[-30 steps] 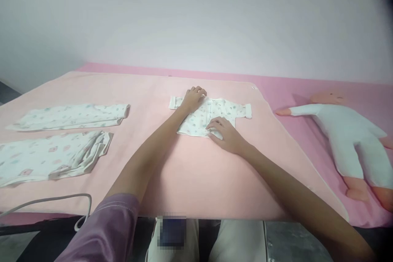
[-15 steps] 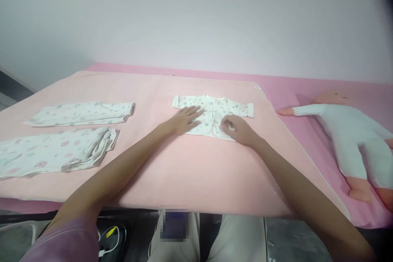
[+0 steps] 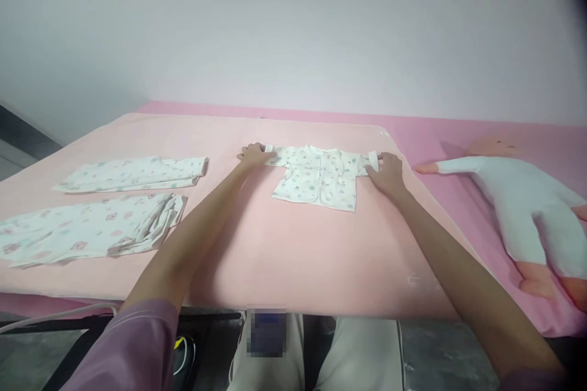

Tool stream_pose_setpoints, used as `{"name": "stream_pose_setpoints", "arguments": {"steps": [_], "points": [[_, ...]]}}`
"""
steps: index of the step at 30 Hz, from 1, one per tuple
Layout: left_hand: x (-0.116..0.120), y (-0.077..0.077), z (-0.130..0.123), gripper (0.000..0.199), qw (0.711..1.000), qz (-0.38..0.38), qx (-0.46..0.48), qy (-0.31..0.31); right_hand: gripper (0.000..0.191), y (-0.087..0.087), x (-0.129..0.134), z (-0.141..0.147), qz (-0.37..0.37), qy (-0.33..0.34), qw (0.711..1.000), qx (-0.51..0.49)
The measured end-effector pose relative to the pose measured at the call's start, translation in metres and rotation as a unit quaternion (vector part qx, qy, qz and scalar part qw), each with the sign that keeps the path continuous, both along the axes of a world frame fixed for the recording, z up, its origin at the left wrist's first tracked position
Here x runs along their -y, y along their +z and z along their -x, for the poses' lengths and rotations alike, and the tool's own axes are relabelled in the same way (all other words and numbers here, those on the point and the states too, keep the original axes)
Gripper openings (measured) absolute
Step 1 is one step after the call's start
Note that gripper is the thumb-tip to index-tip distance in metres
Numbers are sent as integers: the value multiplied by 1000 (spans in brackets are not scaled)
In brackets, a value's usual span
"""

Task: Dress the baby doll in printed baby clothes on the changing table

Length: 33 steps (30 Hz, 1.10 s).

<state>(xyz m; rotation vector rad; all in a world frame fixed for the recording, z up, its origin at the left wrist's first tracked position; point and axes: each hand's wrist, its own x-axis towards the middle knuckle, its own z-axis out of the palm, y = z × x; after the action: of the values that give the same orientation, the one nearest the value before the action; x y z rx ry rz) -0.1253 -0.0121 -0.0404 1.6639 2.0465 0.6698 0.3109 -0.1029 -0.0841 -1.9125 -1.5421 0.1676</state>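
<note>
A small white baby jacket [image 3: 316, 177] with a tiny coloured print lies flat, its front upward and both sleeves stretched out sideways. At the cuff of its left-side sleeve is my left hand [image 3: 254, 154], fingers bent and closed on the cuff edge. My right hand [image 3: 387, 174] holds the opposite white cuff [image 3: 373, 161], thumb on the near side and fingers on the far side. The jacket's body lies uncovered between my hands.
Two folded printed garments, a narrower one [image 3: 132, 174] and a wider one [image 3: 87, 229], lie at the left on the pink mat [image 3: 293, 263]. A doll [image 3: 518, 201] in white clothes lies on the pink sheet at the right. Behind stands a pale wall [image 3: 293, 30].
My hands have moved apart from the jacket's body, the left one out to the left cuff and the right one out to the right cuff. The view has shifted slightly.
</note>
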Motion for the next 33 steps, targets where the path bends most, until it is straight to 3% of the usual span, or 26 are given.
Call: {"name": "stream_pose_setpoints", "arguments": {"steps": [6,10,14,16,17,19,22,24,27,28,29,31,33], "points": [[-7,11,12,53,987,31,144,-62,55,32,-3,-17,119,-16,970,-212],[-7,12,11,47,962,44,260,-69,48,43,-7,-14,107,5,959,-264],[-13,18,-5,41,945,29,322,-51,43,60,-22,40,20,-1,946,-323],[-17,23,-17,36,939,25,340,-47,38,67,-30,84,18,41,931,-362],[-19,27,-24,34,936,21,347,-47,35,68,-33,106,37,94,925,-367],[-20,34,-39,32,935,10,352,-50,32,67,-35,143,74,188,927,-316],[-14,45,-62,37,935,-13,347,-68,33,59,-34,167,38,223,952,-206],[-5,50,-76,43,928,-15,347,-136,35,55,-34,162,24,206,956,-207],[8,50,-87,53,884,-3,355,-305,47,53,-39,139,84,182,934,-297],[10,47,-88,51,882,-16,338,-329,47,52,-40,131,102,168,928,-316],[11,44,-88,47,898,-35,302,-319,44,51,-41,125,112,151,927,-324],[10,33,-86,38,952,-58,189,-235,36,47,-42,116,105,108,938,-312],[6,23,-83,38,982,-30,100,-158,34,41,-41,111,83,72,951,-289]]}}
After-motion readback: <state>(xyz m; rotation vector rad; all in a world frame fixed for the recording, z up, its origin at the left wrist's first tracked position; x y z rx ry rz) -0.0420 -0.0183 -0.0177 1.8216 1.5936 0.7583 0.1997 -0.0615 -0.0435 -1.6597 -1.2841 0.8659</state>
